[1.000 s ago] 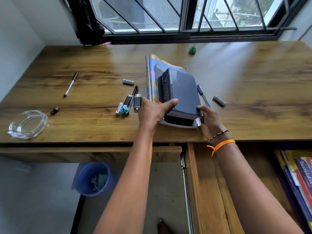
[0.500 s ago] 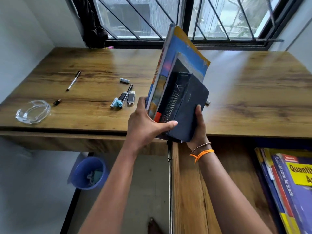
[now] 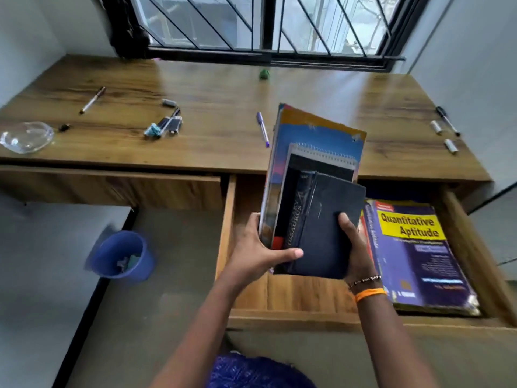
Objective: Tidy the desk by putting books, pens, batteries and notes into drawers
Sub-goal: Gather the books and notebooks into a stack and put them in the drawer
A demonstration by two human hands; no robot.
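over the open right-hand drawer [image 3: 305,292] i've got the stack of books [image 3: 316,197] held nearly upright, its lower edge just above the bare wood beside the quantitative aptitude book [image 3: 414,247] already lying inside. my left hand [image 3: 260,253] grips the stack's left side, thumb across the front; my right hand [image 3: 354,247] clamps the dark cover from the right. a second ago that stack lay flat on the desk [image 3: 212,107]; half a second ago it was tilted up at the desk edge. now it has cleared the top entirely, so i judge the books are one lowering away from stowed. with it gone, the purple pen [image 3: 263,129] lies exposed, and more pens and batteries wait on both sides of the desk.
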